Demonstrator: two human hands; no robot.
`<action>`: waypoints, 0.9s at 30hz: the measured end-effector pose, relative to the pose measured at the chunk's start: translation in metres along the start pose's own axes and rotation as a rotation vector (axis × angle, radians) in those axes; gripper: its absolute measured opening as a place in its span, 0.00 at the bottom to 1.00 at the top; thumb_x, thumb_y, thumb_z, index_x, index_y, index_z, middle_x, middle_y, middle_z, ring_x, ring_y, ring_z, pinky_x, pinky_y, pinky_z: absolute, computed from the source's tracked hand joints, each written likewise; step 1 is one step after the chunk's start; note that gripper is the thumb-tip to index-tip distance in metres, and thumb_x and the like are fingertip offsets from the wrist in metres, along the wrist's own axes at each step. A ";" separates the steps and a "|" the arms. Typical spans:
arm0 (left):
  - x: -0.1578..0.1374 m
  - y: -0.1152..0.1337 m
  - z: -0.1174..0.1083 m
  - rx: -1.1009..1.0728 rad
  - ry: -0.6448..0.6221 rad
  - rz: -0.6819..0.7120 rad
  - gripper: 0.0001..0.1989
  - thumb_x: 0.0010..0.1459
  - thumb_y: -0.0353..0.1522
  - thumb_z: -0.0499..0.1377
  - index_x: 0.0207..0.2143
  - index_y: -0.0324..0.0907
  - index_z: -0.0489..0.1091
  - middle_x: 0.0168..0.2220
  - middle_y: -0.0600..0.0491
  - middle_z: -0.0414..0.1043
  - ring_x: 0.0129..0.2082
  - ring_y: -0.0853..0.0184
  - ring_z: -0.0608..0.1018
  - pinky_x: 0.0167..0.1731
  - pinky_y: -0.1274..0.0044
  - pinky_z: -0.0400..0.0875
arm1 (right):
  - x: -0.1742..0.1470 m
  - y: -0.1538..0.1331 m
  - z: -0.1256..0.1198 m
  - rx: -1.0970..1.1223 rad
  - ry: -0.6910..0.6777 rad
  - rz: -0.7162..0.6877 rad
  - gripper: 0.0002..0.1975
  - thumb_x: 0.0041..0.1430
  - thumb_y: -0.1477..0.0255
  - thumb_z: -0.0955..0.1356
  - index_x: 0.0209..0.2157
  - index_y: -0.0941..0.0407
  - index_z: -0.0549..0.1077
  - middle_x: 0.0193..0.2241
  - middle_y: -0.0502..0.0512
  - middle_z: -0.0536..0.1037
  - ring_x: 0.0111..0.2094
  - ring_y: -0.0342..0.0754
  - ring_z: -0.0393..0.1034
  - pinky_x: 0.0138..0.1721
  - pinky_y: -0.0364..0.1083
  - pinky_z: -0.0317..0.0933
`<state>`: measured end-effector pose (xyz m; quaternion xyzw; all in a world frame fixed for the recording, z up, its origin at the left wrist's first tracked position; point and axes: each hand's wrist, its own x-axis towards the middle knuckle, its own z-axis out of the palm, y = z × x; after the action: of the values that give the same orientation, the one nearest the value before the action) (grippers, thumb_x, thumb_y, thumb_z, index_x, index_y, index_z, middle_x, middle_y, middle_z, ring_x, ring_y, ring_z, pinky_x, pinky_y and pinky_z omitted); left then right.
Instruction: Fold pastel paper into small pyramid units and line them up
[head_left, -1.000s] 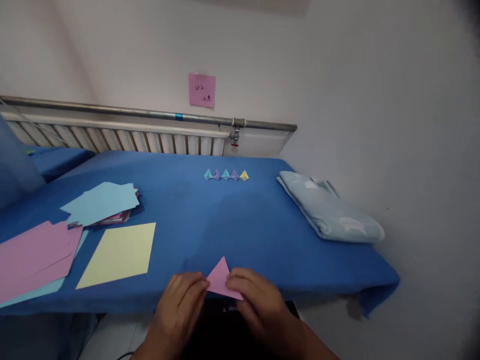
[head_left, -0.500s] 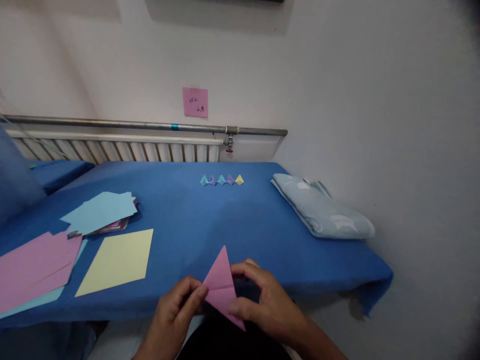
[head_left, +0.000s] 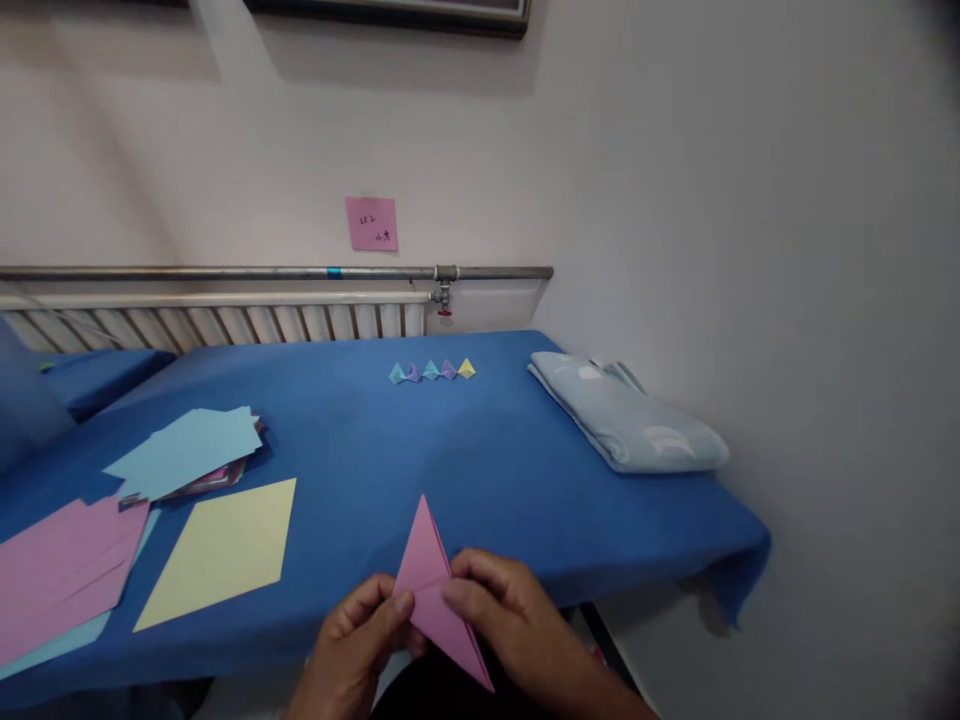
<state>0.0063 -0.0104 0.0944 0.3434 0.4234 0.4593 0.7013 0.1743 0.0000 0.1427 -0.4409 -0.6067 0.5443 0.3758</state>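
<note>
In the head view, a folded pink paper (head_left: pixel 435 604) is held at the near edge of the worktop (head_left: pixel 337 430), its upper point over the blue cloth and its lower point beyond that edge. It is pinched at its left corner by the left hand (head_left: pixel 349 640), the thumb laid on the front. Its right side is gripped by the right hand (head_left: pixel 521 625), the thumb pressed close to the middle and the forefinger bent at the edge. The fingers behind the paper are largely hidden, so how firmly it is clasped from below cannot be told.

A second ago only a small triangle was shown between the two hands; half a second ago the right hand was spread wide about the right edge. Now that hand has been drawn in, and a long, narrow shape is presented, with a crease across its middle and parted layers along its right side. By this it may be judged that the folding is only partly done, and that the layers are being handled at the crease.

Nothing else on the worktop appears to have been moved: the yellow sheet (head_left: pixel 221 550) and the pink sheets (head_left: pixel 71 570) are laid toward the near left corner, the blue sheets (head_left: pixel 187 452) are stacked behind them, and five small folded pieces (head_left: pixel 431 371) are lined up near the far edge.
</note>
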 end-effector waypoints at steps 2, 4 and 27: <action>0.001 -0.001 -0.002 -0.148 -0.056 -0.042 0.14 0.48 0.40 0.66 0.23 0.39 0.70 0.21 0.55 0.71 0.22 0.72 0.71 0.28 0.79 0.65 | -0.001 -0.001 0.000 0.122 -0.037 0.002 0.16 0.60 0.60 0.62 0.28 0.57 0.69 0.23 0.47 0.65 0.25 0.41 0.58 0.29 0.41 0.54; 0.000 -0.002 -0.003 -0.241 -0.104 -0.079 0.13 0.48 0.39 0.66 0.24 0.38 0.71 0.21 0.54 0.71 0.21 0.72 0.71 0.26 0.78 0.65 | -0.001 -0.002 0.001 0.195 -0.049 0.016 0.16 0.60 0.58 0.62 0.30 0.57 0.70 0.23 0.48 0.66 0.25 0.41 0.59 0.29 0.41 0.55; -0.004 -0.013 -0.010 -0.376 -0.193 -0.087 0.09 0.52 0.33 0.63 0.35 0.38 0.77 0.24 0.50 0.75 0.28 0.65 0.78 0.35 0.74 0.70 | 0.002 -0.004 0.015 0.353 -0.144 0.099 0.11 0.51 0.66 0.68 0.34 0.58 0.71 0.24 0.48 0.70 0.22 0.40 0.61 0.25 0.41 0.56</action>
<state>0.0010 -0.0176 0.0798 0.2304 0.2755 0.4646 0.8094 0.1595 -0.0029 0.1449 -0.3575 -0.5049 0.6900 0.3757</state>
